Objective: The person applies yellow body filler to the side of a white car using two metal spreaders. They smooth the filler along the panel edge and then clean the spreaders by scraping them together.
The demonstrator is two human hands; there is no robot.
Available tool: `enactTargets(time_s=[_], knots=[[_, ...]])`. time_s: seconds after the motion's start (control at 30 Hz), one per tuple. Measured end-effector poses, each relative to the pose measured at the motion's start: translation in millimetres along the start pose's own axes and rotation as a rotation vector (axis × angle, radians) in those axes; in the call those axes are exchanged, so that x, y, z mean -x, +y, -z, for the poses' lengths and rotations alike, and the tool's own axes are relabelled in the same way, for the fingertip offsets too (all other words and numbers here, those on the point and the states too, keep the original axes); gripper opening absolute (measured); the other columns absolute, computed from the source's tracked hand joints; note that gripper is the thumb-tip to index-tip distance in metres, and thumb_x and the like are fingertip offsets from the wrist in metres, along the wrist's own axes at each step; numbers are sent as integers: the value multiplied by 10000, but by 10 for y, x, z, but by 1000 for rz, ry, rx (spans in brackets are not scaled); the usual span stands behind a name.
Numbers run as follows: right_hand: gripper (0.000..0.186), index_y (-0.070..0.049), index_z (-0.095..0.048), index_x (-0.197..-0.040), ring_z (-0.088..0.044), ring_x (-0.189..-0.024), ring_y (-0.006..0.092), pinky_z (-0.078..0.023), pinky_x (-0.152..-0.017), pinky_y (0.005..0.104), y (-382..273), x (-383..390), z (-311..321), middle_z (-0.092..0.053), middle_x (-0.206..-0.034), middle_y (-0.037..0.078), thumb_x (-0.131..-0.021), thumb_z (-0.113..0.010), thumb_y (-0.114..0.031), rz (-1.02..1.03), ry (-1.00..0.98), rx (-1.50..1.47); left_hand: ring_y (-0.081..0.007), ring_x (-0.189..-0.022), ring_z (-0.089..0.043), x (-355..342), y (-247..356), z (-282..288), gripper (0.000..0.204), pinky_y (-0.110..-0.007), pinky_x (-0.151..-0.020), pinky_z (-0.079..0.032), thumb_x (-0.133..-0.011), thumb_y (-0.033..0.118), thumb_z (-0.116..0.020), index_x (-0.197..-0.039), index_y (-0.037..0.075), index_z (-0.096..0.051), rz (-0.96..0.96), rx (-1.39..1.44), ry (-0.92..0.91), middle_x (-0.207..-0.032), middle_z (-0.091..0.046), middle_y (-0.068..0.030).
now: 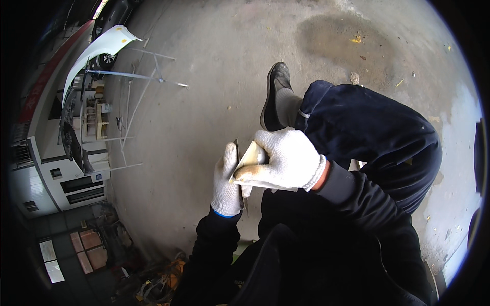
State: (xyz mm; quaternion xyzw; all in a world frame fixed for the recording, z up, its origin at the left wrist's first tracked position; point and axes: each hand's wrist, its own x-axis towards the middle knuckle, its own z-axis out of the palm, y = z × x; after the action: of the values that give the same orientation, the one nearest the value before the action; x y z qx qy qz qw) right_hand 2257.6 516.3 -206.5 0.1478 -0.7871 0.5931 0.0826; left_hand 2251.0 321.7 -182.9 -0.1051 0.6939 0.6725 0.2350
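Observation:
In front of my body, both hands wear white knit gloves and meet close together. My left hand (225, 189) is closed around a thin dark plate (237, 151), seen almost edge-on, with its fingers and palm along the far side. My right hand (295, 155) grips a cream-coloured flat scraper (249, 154), thumb pressed along it and fingers behind. The scraper's left corner touches or nearly touches the dark plate; I cannot tell which. Smudges mark the right glove's thumb. What lies between the two tools is hidden.
A pale curved car panel (99, 46) rests on a thin metal stand (138, 76) at the far left. My shoe (278, 81) and dark trouser leg (367, 117) are ahead and right. A wet stain (342, 38) darkens the concrete floor. Tangled clutter (158, 285) lies lower left.

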Motion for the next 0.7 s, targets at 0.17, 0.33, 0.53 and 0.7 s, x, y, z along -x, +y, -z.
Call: enactTargets(time_s=[0.17,0.33,0.53,0.7], knots=[[627,-37,-692,-825,-695,-545,239,-531,-529,312,30,-25,37,-664,-636,101,-772,-818,-649,-16,6,53,-68,-395,-446,17,19,-12,593,-218,-358,-361,-1064,609,-441,-938,70,-654,32,36,-2,-549,-495,39],[632,-38,-689,-815,-679,-528,232,-525,-524,316,68,-50,58,-653,-626,97,-769,-818,-656,-25,-15,88,-50,-421,-451,-2,-14,-34,583,-208,-367,-350,-1066,606,-442,-949,73,-648,17,8,59,-563,-496,41],[641,-37,-687,-809,-673,-521,233,-527,-527,314,75,-62,72,-647,-615,97,-760,-820,-662,-52,-13,62,-54,-390,-441,2,-8,53,624,-207,-349,-361,-1053,646,-424,-974,68,-647,60,12,-44,-564,-500,36],[638,-36,-695,-810,-686,-535,239,-534,-536,315,120,-64,63,-653,-616,101,-765,-817,-661,-74,-26,112,-57,-379,-439,-25,-57,73,610,-211,-342,-364,-1045,667,-416,-837,123,-595,98,90,-66,-548,-461,54]])
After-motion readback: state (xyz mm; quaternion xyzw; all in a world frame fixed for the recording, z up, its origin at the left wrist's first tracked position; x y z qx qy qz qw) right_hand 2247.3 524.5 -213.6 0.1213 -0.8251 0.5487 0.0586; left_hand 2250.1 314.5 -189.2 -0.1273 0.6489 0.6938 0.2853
